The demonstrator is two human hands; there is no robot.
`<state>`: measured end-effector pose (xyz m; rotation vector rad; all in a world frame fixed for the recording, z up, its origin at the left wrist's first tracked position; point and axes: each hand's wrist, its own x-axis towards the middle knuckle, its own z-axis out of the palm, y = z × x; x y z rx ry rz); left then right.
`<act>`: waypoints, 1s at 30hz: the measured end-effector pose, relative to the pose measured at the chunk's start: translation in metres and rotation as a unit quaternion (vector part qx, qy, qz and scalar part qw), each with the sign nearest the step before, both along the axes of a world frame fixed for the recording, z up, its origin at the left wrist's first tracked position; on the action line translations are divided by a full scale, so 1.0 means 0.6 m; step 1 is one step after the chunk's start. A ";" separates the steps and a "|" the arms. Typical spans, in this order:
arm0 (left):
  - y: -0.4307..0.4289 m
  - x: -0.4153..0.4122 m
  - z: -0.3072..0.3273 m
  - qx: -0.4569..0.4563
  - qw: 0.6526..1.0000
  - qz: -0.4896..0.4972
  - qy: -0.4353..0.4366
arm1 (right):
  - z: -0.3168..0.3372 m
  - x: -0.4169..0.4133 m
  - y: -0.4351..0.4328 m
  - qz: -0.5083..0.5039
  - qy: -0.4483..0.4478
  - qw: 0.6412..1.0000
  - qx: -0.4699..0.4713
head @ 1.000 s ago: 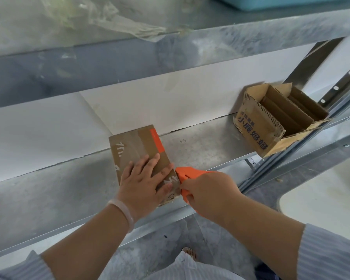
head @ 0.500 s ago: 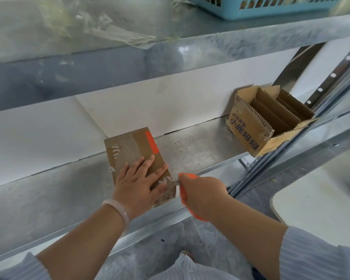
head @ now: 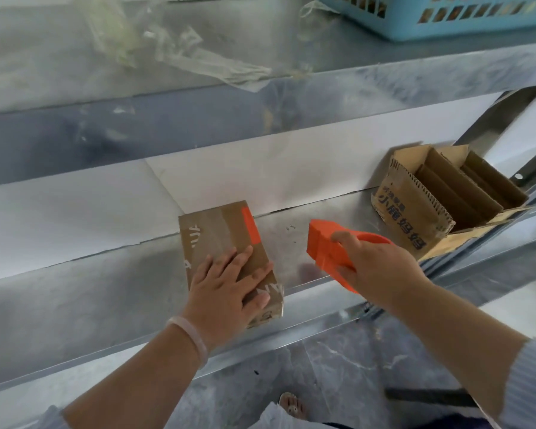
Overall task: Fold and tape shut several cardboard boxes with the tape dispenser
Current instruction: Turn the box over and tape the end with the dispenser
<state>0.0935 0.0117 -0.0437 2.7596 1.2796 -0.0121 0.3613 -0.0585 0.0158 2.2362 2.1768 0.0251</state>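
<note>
So the biggest thing here is a grey metal shelf (head: 75, 292), and the small closed box (head: 217, 233) sits on it near the front edge, which is what I'll place everything else from. Behind that box there's a white panel (head: 75, 218) along the back of the shelf. Way up and to the right of the box, on the level above, you can see a blue basket (head: 446, 23), and some crumpled clear plastic (head: 198, 57) lies on that same upper level, straight above the box. Right of the box and well apart from it, an open box (head: 415, 212) with cardboard dividers stands at the shelf's far end. The closed box has clear tape over its top and an orange strip (head: 250, 227) on its right side. The left hand (head: 226, 289) lies flat on the near end of the box, fingers (head: 243, 258) straight and spread wide. The right hand (head: 381, 267) is right of the box, not touching it, fingers wrapped round the orange tape dispenser (head: 325, 243), held over the shelf. Pale bracelet (head: 189, 332) on the left wrist.
</note>
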 end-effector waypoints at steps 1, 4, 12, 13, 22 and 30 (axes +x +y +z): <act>0.001 0.000 -0.001 0.008 1.000 0.002 -0.001 | -0.013 0.013 0.018 0.037 -0.046 0.998 0.012; 0.001 0.000 -0.004 0.017 1.000 -0.002 -0.006 | -0.046 0.046 0.070 0.084 -0.087 0.992 0.038; 0.001 0.000 -0.008 0.020 0.999 0.011 -0.026 | -0.147 0.055 0.101 0.097 -0.076 0.989 0.078; 0.001 0.000 -0.008 0.021 0.999 0.011 -0.027 | -0.159 0.051 0.090 0.101 -0.068 0.990 0.076; 0.000 0.000 -0.006 -0.003 0.999 0.029 -0.039 | -0.200 0.001 0.051 0.062 -0.035 0.997 -0.035; -0.001 -0.001 -0.002 -0.008 0.997 0.034 -0.064 | -0.136 -0.057 -0.012 -0.149 0.414 0.897 0.050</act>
